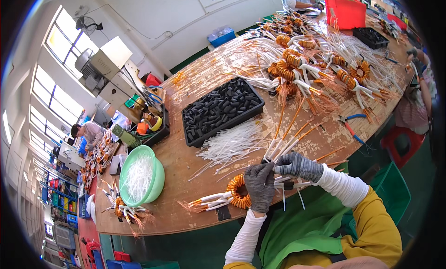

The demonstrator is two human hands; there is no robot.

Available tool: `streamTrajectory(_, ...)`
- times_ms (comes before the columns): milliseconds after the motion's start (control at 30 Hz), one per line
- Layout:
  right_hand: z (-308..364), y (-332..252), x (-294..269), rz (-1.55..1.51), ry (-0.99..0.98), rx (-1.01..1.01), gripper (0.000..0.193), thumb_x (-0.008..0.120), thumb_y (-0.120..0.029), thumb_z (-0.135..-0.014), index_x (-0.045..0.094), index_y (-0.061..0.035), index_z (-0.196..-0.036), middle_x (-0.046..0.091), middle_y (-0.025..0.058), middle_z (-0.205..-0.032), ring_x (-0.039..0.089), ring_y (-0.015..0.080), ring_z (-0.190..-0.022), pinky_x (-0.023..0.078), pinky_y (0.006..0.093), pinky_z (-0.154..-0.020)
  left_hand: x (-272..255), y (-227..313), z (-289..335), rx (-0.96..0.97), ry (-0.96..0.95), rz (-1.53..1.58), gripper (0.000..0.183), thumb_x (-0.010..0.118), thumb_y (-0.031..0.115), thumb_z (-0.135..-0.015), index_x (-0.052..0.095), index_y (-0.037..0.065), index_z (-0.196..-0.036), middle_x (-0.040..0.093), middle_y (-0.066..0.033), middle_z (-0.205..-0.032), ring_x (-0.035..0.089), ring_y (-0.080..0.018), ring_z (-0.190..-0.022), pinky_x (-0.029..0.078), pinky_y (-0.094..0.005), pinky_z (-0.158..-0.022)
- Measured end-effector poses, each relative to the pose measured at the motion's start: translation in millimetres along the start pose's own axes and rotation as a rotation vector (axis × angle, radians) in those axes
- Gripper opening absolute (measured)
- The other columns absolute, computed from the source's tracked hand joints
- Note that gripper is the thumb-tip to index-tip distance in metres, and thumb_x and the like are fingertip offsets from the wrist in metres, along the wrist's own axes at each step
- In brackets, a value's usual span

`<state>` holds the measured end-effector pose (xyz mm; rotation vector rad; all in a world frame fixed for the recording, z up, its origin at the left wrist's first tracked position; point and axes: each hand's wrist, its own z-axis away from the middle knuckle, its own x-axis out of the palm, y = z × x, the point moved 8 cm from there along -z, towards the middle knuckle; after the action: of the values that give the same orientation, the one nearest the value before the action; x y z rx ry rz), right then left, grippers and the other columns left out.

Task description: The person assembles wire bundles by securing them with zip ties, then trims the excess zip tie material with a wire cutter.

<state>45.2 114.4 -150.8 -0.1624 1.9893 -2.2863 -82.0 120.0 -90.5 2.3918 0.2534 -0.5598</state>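
Observation:
My left hand (259, 186), in a grey glove, is closed around a bundle of white-sleeved copper wires (281, 147) that fans out up and away from me. A small dark piece shows at its fingertips. Close beside it on the right, my right hand (299, 167), gloved too, has its fingertips pinched together at the bundle; what they hold is too small to make out. An orange copper-wound ring coil (238, 192) lies just left of my left hand, its white-sleeved leads pointing left. More white-sleeved leads and thin white cable ties (302, 199) stick out below my right hand.
A black tray (226, 128) of small black pieces stands ahead, with loose white cable ties (234, 142) before it. A green basin (157, 178) is at left. Pliers (354, 133) and many coils (290, 64) lie at right. Co-workers stand around the table.

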Motion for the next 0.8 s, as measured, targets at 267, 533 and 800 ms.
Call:
streamTrajectory(267,9,-23,13,0.026,-0.077,-0.024,0.021,0.064,-0.019,-0.079,0.065,0.0011,-0.084,0.057,0.0028,-0.063,0.052,0.0088,-0.062,0.044,0.0264,-0.059,-1,18,-8,0.073,0.031,-0.337,0.03,0.069,0.008,-0.065,0.066,0.011,-0.095,0.06,-0.0061,-0.086,0.054,-0.0245,-0.082,0.04,-0.0373,-0.077)
streamTrajectory(533,21,-17,21,0.016,-0.065,-0.031,0.019,0.063,-0.019,-0.079,0.064,-0.0021,-0.087,0.06,0.0066,-0.068,0.055,0.0155,-0.066,0.045,0.0294,-0.066,21,-37,3,-0.293,-0.018,-0.021,0.036,0.064,0.012,-0.078,0.056,0.001,-0.112,0.061,-0.0134,-0.088,0.06,-0.0277,-0.076,0.048,-0.0361,-0.067)
streamTrajectory(800,10,-76,27,0.362,-0.021,-0.605,0.017,0.061,-0.019,-0.082,0.06,-0.0017,-0.083,0.057,0.0121,-0.086,0.056,0.0253,-0.083,0.044,0.0351,-0.078,47,-53,22,-0.192,-0.179,0.043,0.035,0.056,0.011,-0.079,0.053,0.003,-0.113,0.058,-0.017,-0.104,0.058,-0.0313,-0.094,0.047,-0.0376,-0.08)
